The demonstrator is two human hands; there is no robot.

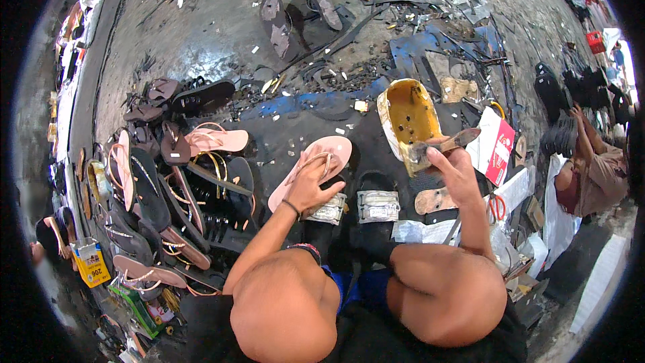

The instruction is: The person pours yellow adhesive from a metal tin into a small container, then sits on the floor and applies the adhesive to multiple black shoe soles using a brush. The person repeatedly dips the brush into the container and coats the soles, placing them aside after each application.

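Working from far, I judge this as gluing: my right hand [457, 171] pinches a brush-like tool [463, 138] near the yellow-lined tub [418, 104]; my left hand [311, 190], thumb spread, rests on the pink sandal [340, 148], which next needs steady holding.

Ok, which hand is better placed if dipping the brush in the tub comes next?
Likely the right hand: it holds the brush beside the tub. The left hand is farther off, on the pink sandal.
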